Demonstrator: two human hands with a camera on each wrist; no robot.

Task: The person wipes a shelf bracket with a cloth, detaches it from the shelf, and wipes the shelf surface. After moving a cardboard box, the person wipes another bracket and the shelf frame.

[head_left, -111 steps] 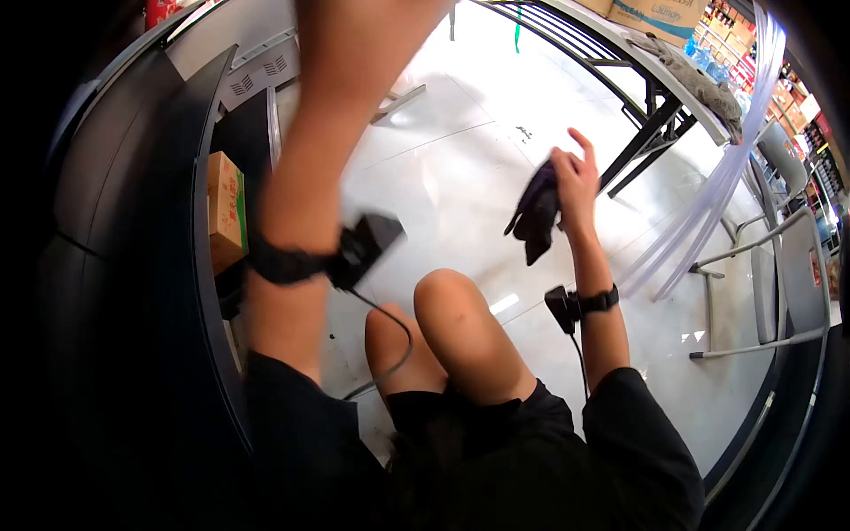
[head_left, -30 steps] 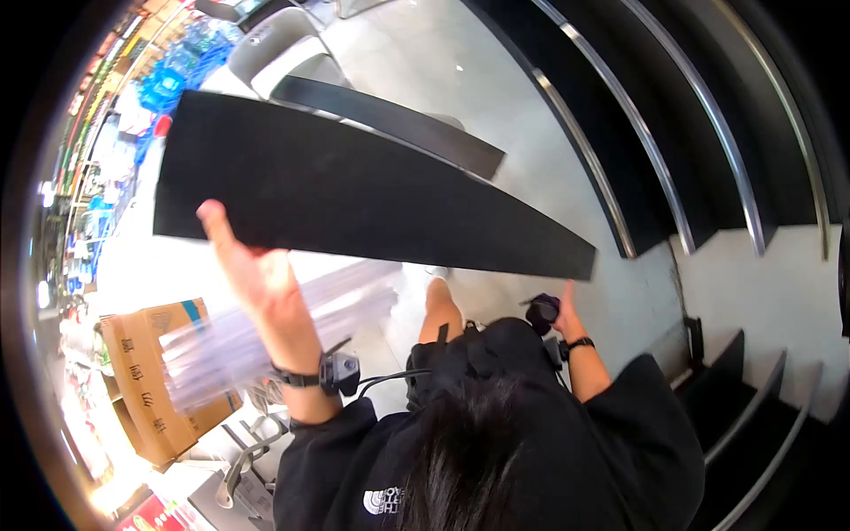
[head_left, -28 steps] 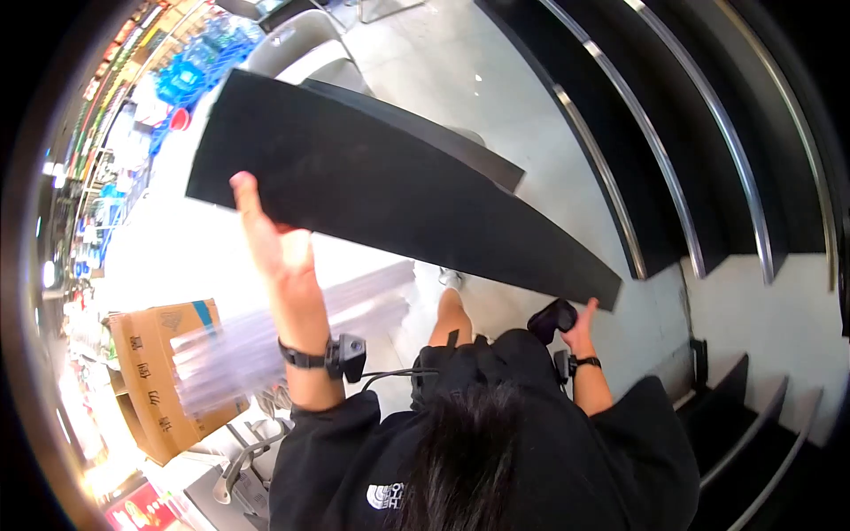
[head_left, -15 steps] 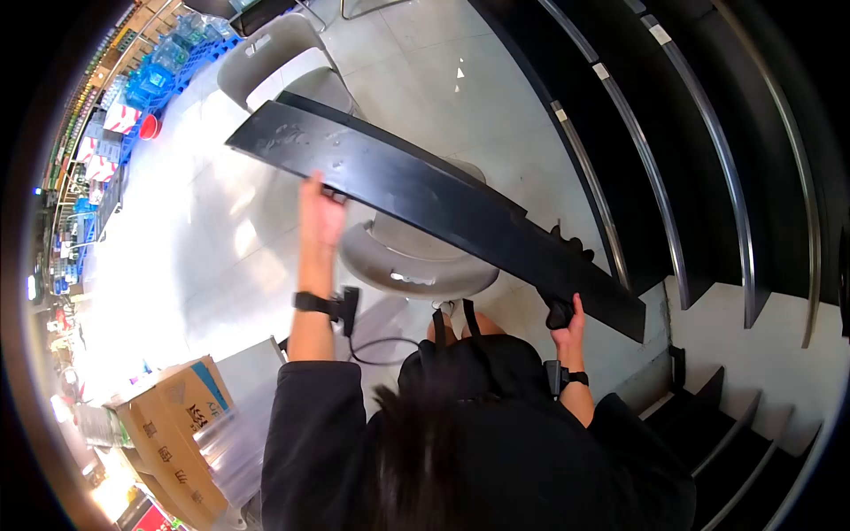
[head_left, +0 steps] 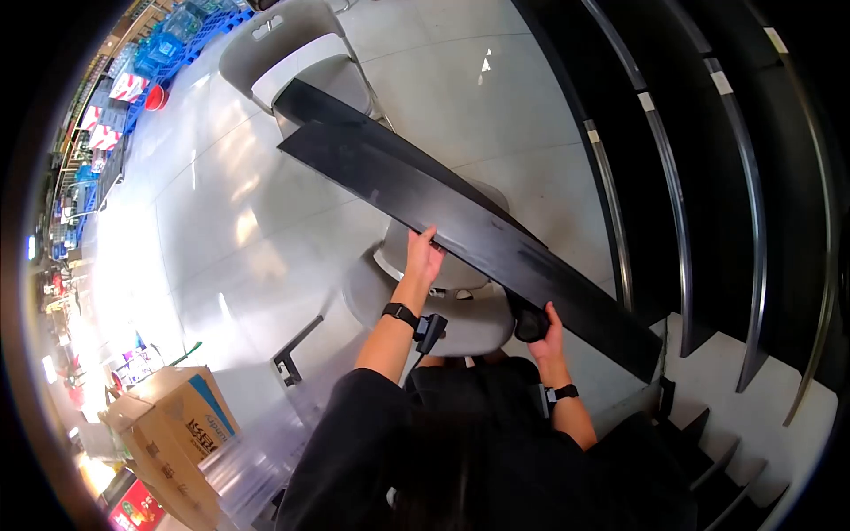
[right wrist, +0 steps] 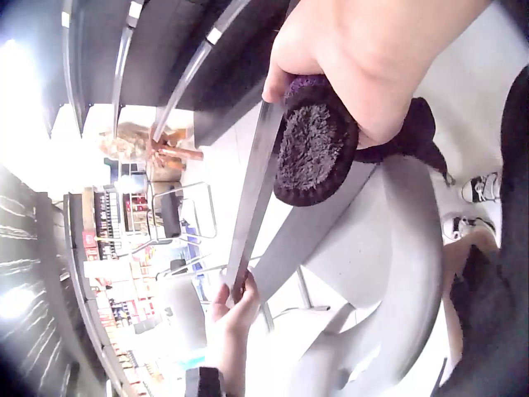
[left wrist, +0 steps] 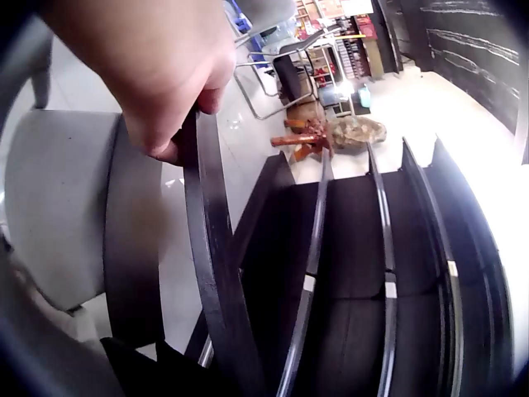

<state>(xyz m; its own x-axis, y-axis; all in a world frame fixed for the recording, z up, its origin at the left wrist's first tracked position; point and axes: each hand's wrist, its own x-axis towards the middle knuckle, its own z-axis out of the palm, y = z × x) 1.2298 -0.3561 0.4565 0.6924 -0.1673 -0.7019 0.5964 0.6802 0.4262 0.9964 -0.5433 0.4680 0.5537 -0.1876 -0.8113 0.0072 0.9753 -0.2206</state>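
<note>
Head view shows a long, flat black shelf board point(head_left: 478, 239) held slantwise above a grey plastic chair point(head_left: 443, 296), its far end over a second grey chair point(head_left: 292, 44) and its near end by the black shelving unit point(head_left: 708, 177). The left hand point(head_left: 425, 257) grips the board's lower edge near the middle, fingers point(left wrist: 178, 124) curled round the thin edge in the left wrist view. The right hand point(head_left: 549, 332) holds a dark purple fuzzy cloth point(right wrist: 318, 149), fingers curled round it, pressing it against the board's edge. A brown cardboard box point(head_left: 173, 438) stands on the pale tiled floor point(head_left: 266, 221) at lower left.
</note>
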